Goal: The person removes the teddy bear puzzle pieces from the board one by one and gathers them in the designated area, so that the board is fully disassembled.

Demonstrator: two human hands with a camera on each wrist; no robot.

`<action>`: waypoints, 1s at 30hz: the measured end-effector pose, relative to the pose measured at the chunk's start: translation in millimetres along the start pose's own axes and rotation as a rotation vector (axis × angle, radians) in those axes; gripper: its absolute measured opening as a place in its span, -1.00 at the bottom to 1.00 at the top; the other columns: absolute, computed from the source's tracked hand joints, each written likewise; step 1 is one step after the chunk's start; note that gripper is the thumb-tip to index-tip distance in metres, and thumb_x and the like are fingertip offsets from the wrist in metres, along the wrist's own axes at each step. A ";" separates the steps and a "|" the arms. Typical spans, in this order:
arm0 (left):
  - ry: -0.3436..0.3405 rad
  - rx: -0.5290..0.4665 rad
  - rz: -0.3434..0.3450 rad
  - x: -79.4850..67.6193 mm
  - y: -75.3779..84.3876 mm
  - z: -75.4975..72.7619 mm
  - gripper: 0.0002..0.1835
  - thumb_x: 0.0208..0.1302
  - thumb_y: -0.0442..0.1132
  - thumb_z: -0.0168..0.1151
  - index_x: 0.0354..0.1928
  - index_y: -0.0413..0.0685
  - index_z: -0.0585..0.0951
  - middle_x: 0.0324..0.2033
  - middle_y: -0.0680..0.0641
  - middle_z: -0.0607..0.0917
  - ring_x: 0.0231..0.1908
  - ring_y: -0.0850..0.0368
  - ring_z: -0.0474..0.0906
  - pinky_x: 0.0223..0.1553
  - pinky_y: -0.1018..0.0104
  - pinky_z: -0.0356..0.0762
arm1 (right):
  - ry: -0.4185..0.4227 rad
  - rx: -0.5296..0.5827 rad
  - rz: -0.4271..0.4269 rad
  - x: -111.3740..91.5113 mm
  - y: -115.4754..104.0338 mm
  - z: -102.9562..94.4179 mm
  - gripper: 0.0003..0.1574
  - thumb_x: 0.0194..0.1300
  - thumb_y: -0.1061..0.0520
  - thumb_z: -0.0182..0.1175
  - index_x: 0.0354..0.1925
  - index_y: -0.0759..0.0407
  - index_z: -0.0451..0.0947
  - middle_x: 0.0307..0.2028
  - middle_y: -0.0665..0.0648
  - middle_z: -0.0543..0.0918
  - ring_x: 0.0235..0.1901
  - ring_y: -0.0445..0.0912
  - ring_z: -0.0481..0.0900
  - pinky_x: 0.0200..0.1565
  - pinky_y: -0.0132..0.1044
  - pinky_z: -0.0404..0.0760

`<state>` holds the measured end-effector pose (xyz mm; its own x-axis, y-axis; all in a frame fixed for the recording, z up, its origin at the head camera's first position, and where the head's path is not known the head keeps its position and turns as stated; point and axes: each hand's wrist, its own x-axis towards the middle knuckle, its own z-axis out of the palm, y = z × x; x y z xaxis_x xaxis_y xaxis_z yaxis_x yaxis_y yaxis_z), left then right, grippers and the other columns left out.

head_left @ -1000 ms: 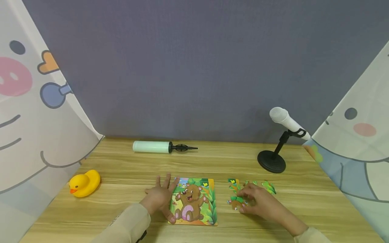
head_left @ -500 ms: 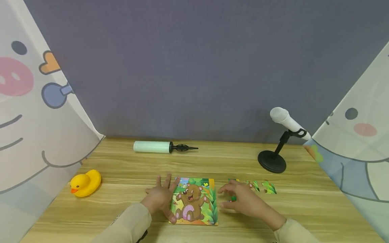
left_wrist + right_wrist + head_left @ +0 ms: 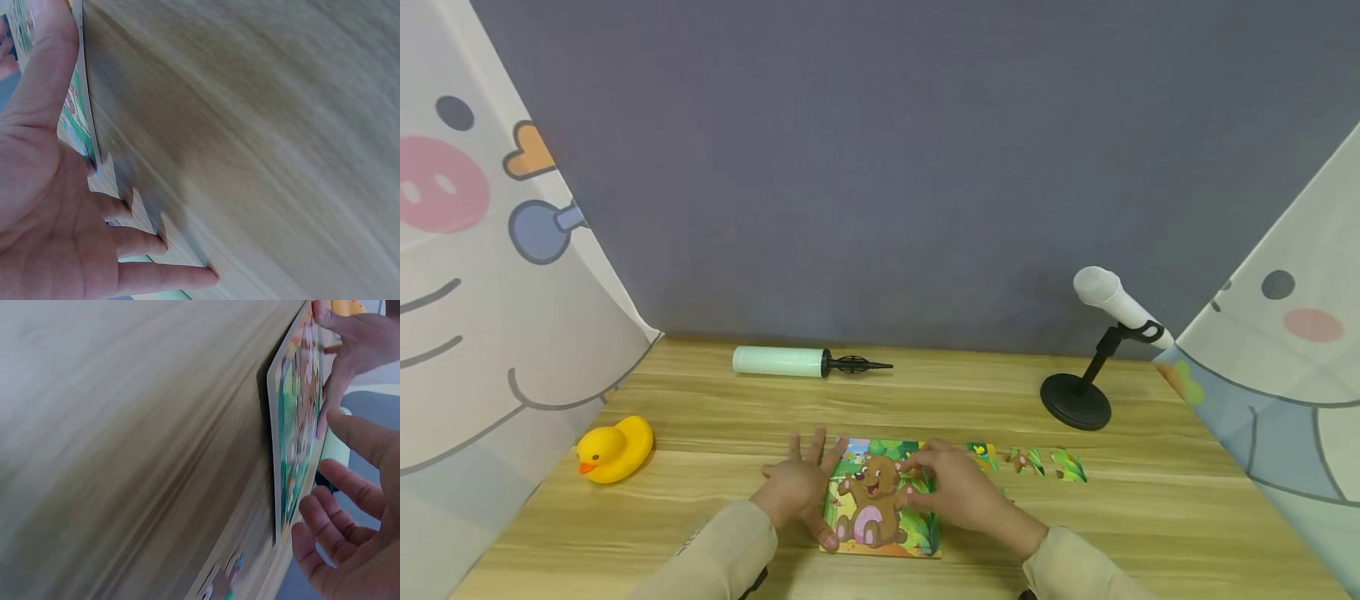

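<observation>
A square bear jigsaw puzzle point(image 3: 872, 500) in a flat board lies on the table. My left hand point(image 3: 797, 490) has its fingers spread; its thumb and index finger touch the puzzle's left edge. Over the puzzle's right side hovers my right hand point(image 3: 962, 492), its fingers loosely bent. In the right wrist view, thumb and fingers stand apart, and I see nothing between them. To the right lie loose puzzle pieces: one with a yellow chick point(image 3: 981, 452), one brown and green point(image 3: 1026, 461), and one leafy point(image 3: 1069, 465). Another piece point(image 3: 224, 581) is mostly hidden behind the right hand in the head view.
A yellow rubber duck point(image 3: 616, 450) sits at the left. Toward the back wall lies a pale hand pump point(image 3: 781, 362) with a black nozzle. At the back right, a white microphone point(image 3: 1120, 304) leans on a black stand point(image 3: 1077, 402). Printed cloths hang at both sides.
My right hand has moved left from the loose pieces to above the puzzle's right side, without a visible piece. The left hand has stayed at the puzzle's left edge.
</observation>
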<state>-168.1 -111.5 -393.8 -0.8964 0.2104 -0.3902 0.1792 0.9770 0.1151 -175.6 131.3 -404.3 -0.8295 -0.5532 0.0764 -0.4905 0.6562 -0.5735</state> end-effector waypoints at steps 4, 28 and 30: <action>-0.002 -0.002 -0.005 0.5 1.1 -0.1 0.49 -0.41 0.16 0.67 0.62 0.03 0.00 0.57 -0.34 -0.05 0.47 -0.57 -0.11 0.07 -0.64 0.30 | -0.031 -0.041 0.041 3.9 -5.6 3.7 -0.43 0.15 -0.07 0.52 0.07 0.16 0.70 -0.20 -0.04 0.52 -0.33 -0.19 0.45 -0.38 -0.34 0.50; 0.010 0.016 -0.002 1.0 -0.4 1.3 0.49 -0.43 0.18 0.67 0.61 0.03 0.01 0.57 -0.33 -0.02 0.47 -0.57 -0.08 0.06 -0.63 0.33 | -0.051 -0.125 0.001 12.7 -10.1 11.0 -0.48 0.00 0.00 0.61 -0.12 0.16 0.64 -0.23 -0.06 0.54 -0.32 -0.24 0.44 -0.21 -0.29 0.61; 0.011 0.019 -0.002 0.8 -0.5 1.3 0.49 -0.43 0.18 0.67 0.61 0.03 0.01 0.57 -0.33 -0.02 0.47 -0.57 -0.08 0.06 -0.62 0.34 | -0.054 -0.125 0.002 13.4 -10.4 11.1 -0.48 0.00 0.00 0.62 -0.12 0.15 0.63 -0.22 -0.07 0.54 -0.28 -0.22 0.48 -0.17 -0.26 0.64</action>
<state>-168.3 -111.7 -395.4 -0.9011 0.2082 -0.3804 0.1852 0.9779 0.0966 -178.7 111.4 -406.3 -0.8164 -0.5767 0.0293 -0.5214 0.7143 -0.4668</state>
